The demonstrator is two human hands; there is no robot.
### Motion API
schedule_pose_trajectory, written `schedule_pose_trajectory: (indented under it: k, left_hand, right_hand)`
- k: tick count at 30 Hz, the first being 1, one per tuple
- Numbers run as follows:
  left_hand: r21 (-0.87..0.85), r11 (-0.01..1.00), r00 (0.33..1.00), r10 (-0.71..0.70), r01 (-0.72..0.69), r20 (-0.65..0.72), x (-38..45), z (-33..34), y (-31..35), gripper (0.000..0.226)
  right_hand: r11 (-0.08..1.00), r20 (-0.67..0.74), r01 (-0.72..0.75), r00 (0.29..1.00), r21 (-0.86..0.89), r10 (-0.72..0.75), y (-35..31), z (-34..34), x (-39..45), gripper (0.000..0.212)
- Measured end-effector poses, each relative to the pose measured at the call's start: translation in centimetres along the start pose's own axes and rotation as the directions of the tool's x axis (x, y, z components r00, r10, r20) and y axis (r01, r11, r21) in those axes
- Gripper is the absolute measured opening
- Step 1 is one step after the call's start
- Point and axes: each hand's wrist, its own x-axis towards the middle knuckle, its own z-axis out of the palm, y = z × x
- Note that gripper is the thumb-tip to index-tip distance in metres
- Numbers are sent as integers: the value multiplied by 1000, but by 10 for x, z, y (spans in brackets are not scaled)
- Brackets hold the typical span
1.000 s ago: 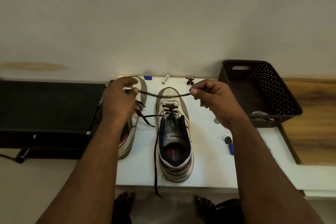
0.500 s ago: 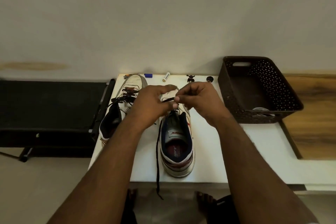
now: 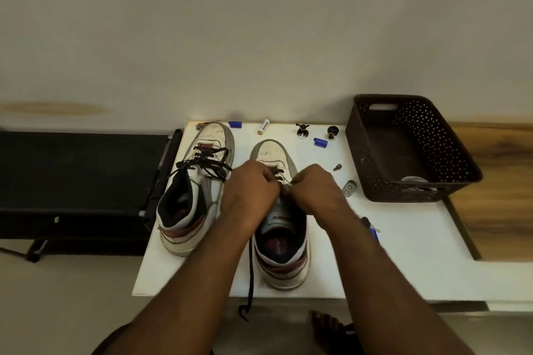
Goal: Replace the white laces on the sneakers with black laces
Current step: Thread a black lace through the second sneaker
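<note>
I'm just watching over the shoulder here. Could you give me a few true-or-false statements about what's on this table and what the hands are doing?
1. Both hands, left and right, work at the lacing of the right-side white sneaker. True.
2. The left-side white sneaker carries white laces. False: its laces are black.
3. The dark brown perforated plastic basket stands to the right of the sneakers. True.
4. A loose black lace end hangs over the near edge of the white table. True.
5. The small white battery lies inside the basket. False: it lies on the table near the wall.
</note>
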Motion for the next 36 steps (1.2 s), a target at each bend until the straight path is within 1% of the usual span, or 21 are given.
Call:
schedule_pose_trajectory:
  k: [2,5,8,11,14,17,18,19,21,22,23,24,28,30,33,36]
  left_hand:
    - [34,999,1000,-12,12,-19,-2,2,1,16]
    - [23,999,999,-31,32,-19,-4,4,4,16]
    - [-20,999,999,-37,38,11,-4,6,5,15]
    - [-88,995,997,-50,55,59,-3,5,2,15]
    - [-58,997,997,-53,57,60,-3,7,3,16]
    - [7,999,998,-43,43,37,-5,9,6,16]
    - [23,999,999,-43,42,28,-6,10,6,16]
    - [35,999,999,-42,41,24,-6,10,7,17]
    - [55,998,999,-40,38,27,-6,9,7,17]
    - [63,997,999,-42,40,31,-6,9,7,17]
    - [71,996,998,-48,45,33,-6,8,8,17]
    - [82,995,998,-53,50,33,-5,8,8,17]
    - [139,989,998,-52,45,47,-4,8,8,18]
    - [155,987,997,-59,50,57,-3,7,7,17]
    - [160,986,996,-65,56,56,-2,6,4,14]
    - [166,984,996,-71,60,59,-1,6,5,15]
  right_hand:
    - [982,58,-59,997,180,49,5,-8,-4,11]
    - [936,121,-130,988,328,95,7,-15,-7,19]
    - [915,150,-157,983,371,108,6,-17,-9,22]
    - [908,155,-167,981,384,114,6,-17,-8,19]
    - [893,159,-175,980,414,118,6,-16,-7,15]
    - [890,171,-188,977,416,126,7,-17,-5,7]
    - [877,194,-212,971,432,139,8,-18,-5,10]
    - [847,238,-252,959,467,154,10,-20,-3,17]
    - [758,361,-358,916,545,172,13,-28,0,33]
    - [723,406,-395,898,566,173,14,-31,1,38]
    - [712,429,-411,888,570,169,16,-33,2,38]
    - [723,433,-408,886,557,167,18,-34,3,35]
    - [814,373,-333,915,476,156,18,-31,3,18]
    - [840,364,-307,920,447,142,17,-29,2,14]
    - [859,358,-283,925,428,126,15,-27,2,15]
    - [866,362,-264,926,425,105,14,-28,1,22]
